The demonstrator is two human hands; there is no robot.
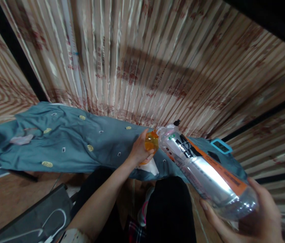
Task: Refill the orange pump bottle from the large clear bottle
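My right hand [266,209] grips the base of a clear plastic bottle [195,162] with an orange and black label. The bottle is tilted, its neck pointing left and down toward my left hand. My left hand [139,148] is wrapped around a small translucent orange container [151,141], whose exact kind I cannot make out. The bottle's mouth meets or overlaps the container's upper right side; whether they touch is unclear. Any liquid moving between them cannot be seen. A white tissue-like piece [150,167] lies just below my left hand.
A grey-green patterned cloth [107,145] covers the narrow surface before me. A blue-framed device [221,146] rests at its right. Striped curtains [132,67] hang behind, with black bars [18,54]. At lower left is a grey box-like piece [31,216] with a white cable [62,216].
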